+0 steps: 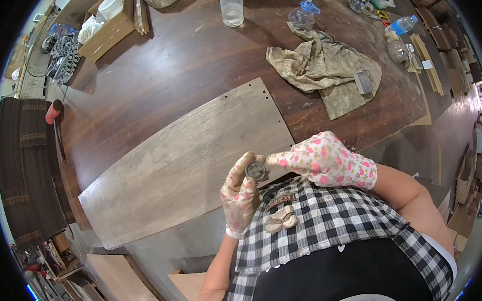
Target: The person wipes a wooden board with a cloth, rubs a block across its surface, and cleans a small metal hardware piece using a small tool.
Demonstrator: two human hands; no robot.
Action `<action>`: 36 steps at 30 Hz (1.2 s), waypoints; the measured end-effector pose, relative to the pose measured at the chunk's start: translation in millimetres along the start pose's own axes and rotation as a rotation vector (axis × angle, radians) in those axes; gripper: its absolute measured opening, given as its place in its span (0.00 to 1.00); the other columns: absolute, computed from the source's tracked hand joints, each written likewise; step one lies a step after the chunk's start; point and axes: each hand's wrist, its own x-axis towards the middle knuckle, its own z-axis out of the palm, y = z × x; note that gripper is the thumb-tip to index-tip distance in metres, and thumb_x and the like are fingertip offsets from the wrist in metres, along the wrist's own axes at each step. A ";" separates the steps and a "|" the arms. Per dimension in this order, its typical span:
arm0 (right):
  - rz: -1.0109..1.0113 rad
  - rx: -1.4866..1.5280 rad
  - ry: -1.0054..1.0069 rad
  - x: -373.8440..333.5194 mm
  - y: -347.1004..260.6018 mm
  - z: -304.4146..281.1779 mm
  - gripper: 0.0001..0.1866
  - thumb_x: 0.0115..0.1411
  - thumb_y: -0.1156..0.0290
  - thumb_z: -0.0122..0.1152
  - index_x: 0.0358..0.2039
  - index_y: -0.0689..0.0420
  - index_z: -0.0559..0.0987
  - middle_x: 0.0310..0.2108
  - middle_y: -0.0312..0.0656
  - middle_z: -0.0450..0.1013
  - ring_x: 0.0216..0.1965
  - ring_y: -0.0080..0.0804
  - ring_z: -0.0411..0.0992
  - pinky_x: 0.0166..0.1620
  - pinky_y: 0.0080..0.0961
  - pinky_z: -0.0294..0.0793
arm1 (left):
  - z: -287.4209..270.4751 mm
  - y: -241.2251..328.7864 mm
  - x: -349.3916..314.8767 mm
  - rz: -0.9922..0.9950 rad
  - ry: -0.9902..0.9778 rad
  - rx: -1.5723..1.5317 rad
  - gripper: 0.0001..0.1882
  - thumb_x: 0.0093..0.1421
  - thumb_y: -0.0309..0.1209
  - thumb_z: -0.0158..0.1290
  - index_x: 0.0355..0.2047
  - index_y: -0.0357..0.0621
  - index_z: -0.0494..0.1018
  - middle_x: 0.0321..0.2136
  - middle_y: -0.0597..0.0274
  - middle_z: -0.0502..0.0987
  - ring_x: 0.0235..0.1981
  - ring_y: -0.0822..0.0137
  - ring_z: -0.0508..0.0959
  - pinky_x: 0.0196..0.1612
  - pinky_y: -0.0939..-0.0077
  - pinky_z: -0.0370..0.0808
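My left hand [239, 195], in a floral glove with stained fingertips, is closed around a small round tub [255, 171] with grey matter inside. It holds the tub in front of my apron, just over the near edge of a board. My right hand [328, 159], in a white glove with pink flowers, reaches in from the right. Its index finger is stretched out to the tub's rim, while its other fingers are partly hidden below. The grey wood-grain board [192, 153], with one curved side and small holes at its right end, lies on the brown table [156, 89].
A stained cloth [323, 64] with a grey block [363, 82] on it lies at the far right. Bottles, including a clear one [232, 9], stand along the back. A red-headed mallet [54, 112] is at the left edge, and a wooden box [109, 35] sits back left.
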 end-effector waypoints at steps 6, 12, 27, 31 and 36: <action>0.151 0.327 0.078 3.0 -6.3 -0.3 0.20 0.56 0.71 0.54 0.51 0.50 0.74 0.30 0.45 0.76 0.25 0.38 0.75 0.29 0.29 0.73 | 5.7 0.6 1.0 0.021 0.065 -0.014 0.31 0.55 0.37 0.60 0.54 0.31 0.64 0.45 0.55 0.73 0.40 0.69 0.75 0.43 0.78 0.71; 0.268 0.277 0.043 8.2 -8.4 4.4 0.18 0.56 0.74 0.53 0.48 0.52 0.76 0.39 0.45 0.76 0.36 0.40 0.76 0.38 0.29 0.76 | 0.1 -2.4 3.6 -0.026 0.075 0.058 0.31 0.54 0.37 0.60 0.53 0.31 0.65 0.44 0.56 0.73 0.40 0.69 0.74 0.43 0.76 0.71; 0.217 0.078 -0.004 14.0 -6.6 8.2 0.22 0.54 0.71 0.55 0.52 0.44 0.73 0.23 0.43 0.75 0.24 0.40 0.74 0.28 0.32 0.72 | 0.2 3.9 8.9 -0.065 0.124 -0.024 0.29 0.56 0.35 0.59 0.54 0.31 0.64 0.44 0.57 0.73 0.40 0.71 0.74 0.41 0.81 0.70; 0.162 0.054 0.049 17.0 -8.2 -4.9 0.22 0.54 0.71 0.55 0.52 0.48 0.71 0.22 0.42 0.74 0.23 0.37 0.74 0.26 0.30 0.72 | 4.0 8.4 15.5 -0.012 0.106 -0.069 0.29 0.56 0.35 0.59 0.54 0.31 0.64 0.42 0.57 0.74 0.39 0.71 0.75 0.41 0.81 0.71; -0.037 -0.401 -0.061 14.1 -15.0 0.2 0.30 0.47 0.68 0.56 0.55 0.46 0.68 0.24 0.35 0.67 0.24 0.32 0.71 0.23 0.30 0.69 | 2.5 9.6 12.2 0.009 0.076 0.024 0.29 0.58 0.36 0.56 0.54 0.31 0.63 0.45 0.53 0.73 0.43 0.68 0.74 0.45 0.76 0.71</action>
